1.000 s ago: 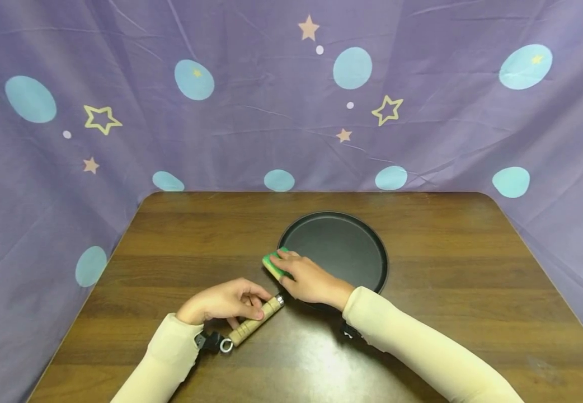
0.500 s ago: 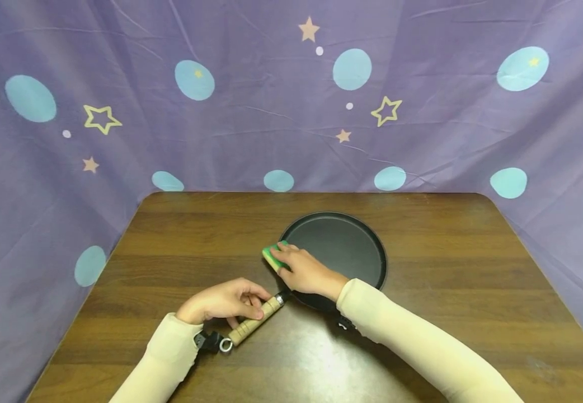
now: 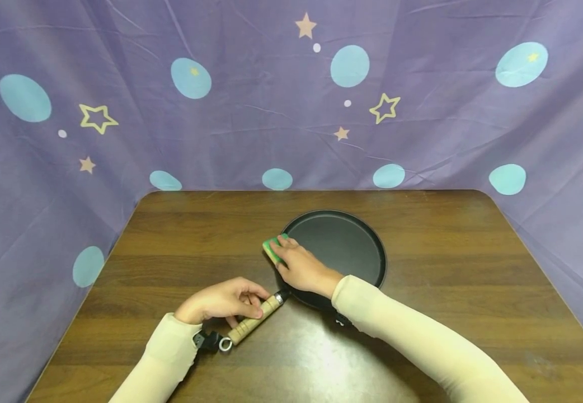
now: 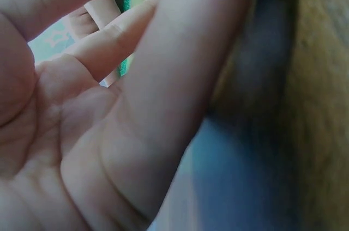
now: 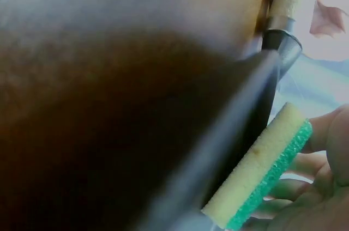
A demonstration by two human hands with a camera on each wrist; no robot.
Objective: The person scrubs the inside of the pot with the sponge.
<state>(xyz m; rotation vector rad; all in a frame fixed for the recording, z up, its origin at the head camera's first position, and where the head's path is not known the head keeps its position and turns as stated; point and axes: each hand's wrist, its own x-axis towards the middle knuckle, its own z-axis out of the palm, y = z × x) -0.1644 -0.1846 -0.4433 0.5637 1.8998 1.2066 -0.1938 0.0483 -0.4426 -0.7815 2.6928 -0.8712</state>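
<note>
Sponge [image 5: 263,166] meets the left edge of the pan [image 3: 347,252] near the centre of the frame, gripped by the right hand's [image 3: 305,270] fingers; the left hand's [image 3: 223,301] fingers pinch the wooden handle [image 3: 243,331] (lower left of centre). Hard sideways pressure could swing the pan should that pinch slip. Count: one sponge, one pan, one handle, two hands, one bench [image 3: 196,235].

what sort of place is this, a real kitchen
Probably a makeshift filming corner rather than a kitchen: purple printed cloth hangs behind and on both sides of a wood-grain table, where a frying pan rests.
</note>
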